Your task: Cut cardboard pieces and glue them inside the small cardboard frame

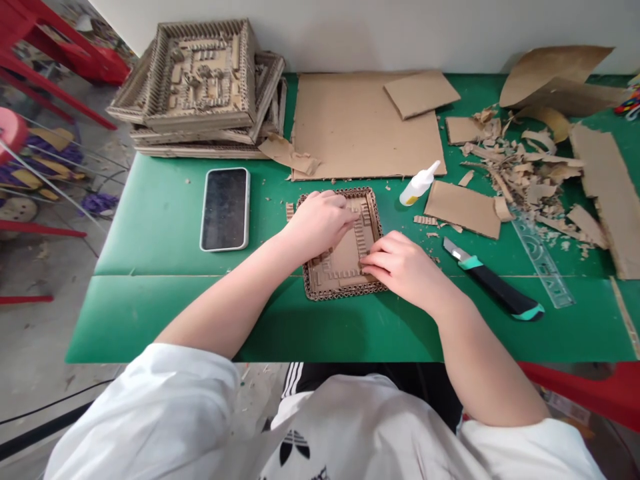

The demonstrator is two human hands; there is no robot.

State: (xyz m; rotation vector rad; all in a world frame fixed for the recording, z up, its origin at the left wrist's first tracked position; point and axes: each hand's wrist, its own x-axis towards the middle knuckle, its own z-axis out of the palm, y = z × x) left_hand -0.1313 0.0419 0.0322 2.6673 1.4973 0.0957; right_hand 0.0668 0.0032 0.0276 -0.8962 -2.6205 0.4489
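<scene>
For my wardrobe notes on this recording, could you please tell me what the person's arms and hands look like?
Both hands, left hand and right hand, are bare: no gloves, rings or watch show. The forearms are uncovered up to short white sleeves of a white T-shirt, which carries a black trefoil logo on the chest.
</scene>
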